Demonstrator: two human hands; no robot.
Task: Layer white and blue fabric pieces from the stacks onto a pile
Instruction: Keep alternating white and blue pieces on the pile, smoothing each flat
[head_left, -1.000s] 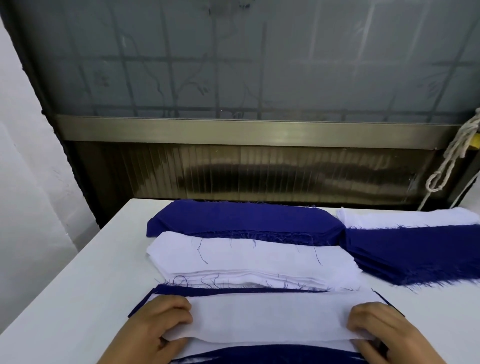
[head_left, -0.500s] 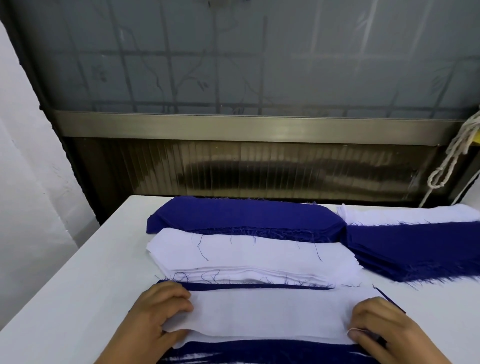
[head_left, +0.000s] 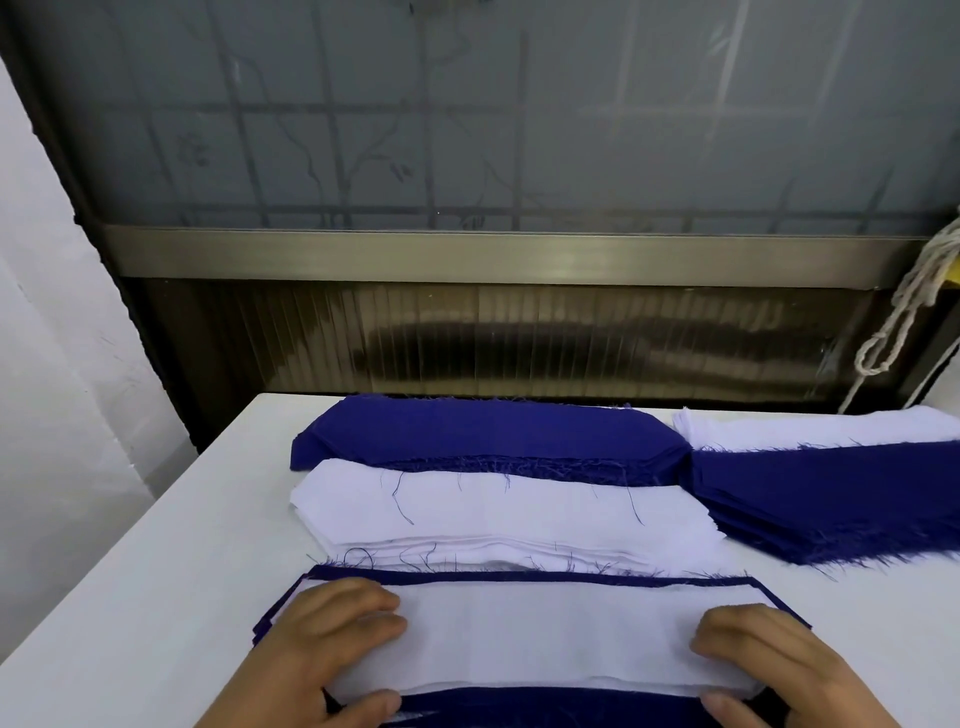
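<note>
**White table, white strip held on the pile**

White table fills the lower view, set against a dark ribbed panel and a frosted window with a branch pattern.

At the near edge lies the pile, its blue border showing along the far side and both slanted ends. On top of it sits a white strip, spread flat and running left to right. Its near edge is lifted a little, with blue cloth showing beneath it.

The left hand grips the strip's left end: fingers curled on top, thumb tucked under the near edge. The right hand grips the right end the same way, fingers bent over the top and thumb below the edge. Both hands are partly cut off by the bottom of the view.

Just beyond the pile, touching its far border, is the white stack, many layers thick, with loose blue threads lying across it. Behind that, and overlapping its far edge, is the blue stack with frayed edges.

To the right lies a second blue stack, fringed along its near edge, resting partly over a second white stack at the far right.

A pale rope hangs in loops at the right edge. A white wall stands on the left.
</note>
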